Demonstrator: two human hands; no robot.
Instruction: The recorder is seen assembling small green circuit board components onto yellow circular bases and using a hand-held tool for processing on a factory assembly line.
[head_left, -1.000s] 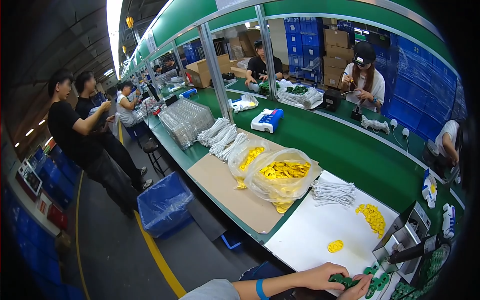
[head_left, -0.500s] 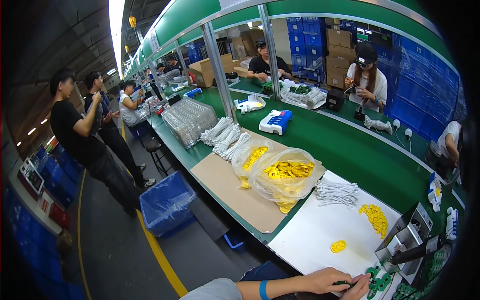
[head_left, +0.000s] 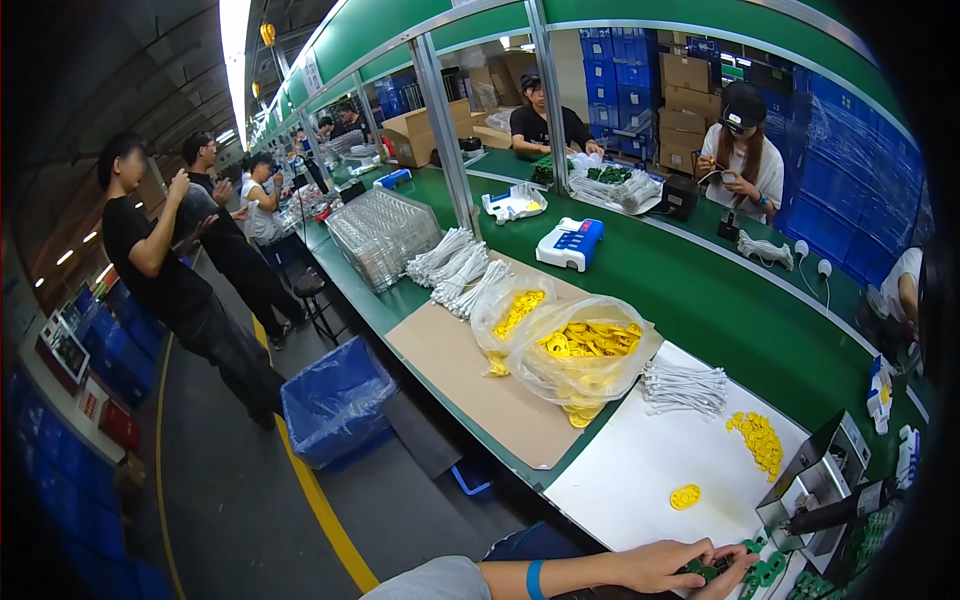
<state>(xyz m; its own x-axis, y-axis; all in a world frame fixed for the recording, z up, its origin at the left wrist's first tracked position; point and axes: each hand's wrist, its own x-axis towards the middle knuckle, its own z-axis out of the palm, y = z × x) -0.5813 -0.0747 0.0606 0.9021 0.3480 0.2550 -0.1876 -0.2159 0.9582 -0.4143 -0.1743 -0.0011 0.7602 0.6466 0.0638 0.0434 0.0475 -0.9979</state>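
Observation:
My left hand (head_left: 662, 566), below a blue wristband (head_left: 535, 579), reaches in from the lower edge with its fingers curled round a small green circuit board (head_left: 707, 571). Beside it, my right hand (head_left: 730, 580) has its fingers bent against green boards; which pieces it grips, if any, is hidden. More green boards (head_left: 768, 570) lie right by the fingertips. On the white work sheet (head_left: 620, 490) rests a single yellow oval part (head_left: 685, 497). Farther right is a heap of small yellow parts (head_left: 757, 446).
A metal box (head_left: 835, 460) and a black cylindrical tool (head_left: 840, 512) stand at right. Beyond the sheet are bundled white cables (head_left: 685, 388), bags of yellow parts (head_left: 585, 350) and clear trays (head_left: 380, 235). A blue-and-white device (head_left: 570, 245) sits on the green belt (head_left: 680, 290). Co-workers sit opposite.
Both hands have shifted slightly right, nearer the green boards, and more green now shows between the fingers. The whole view has drifted a little.

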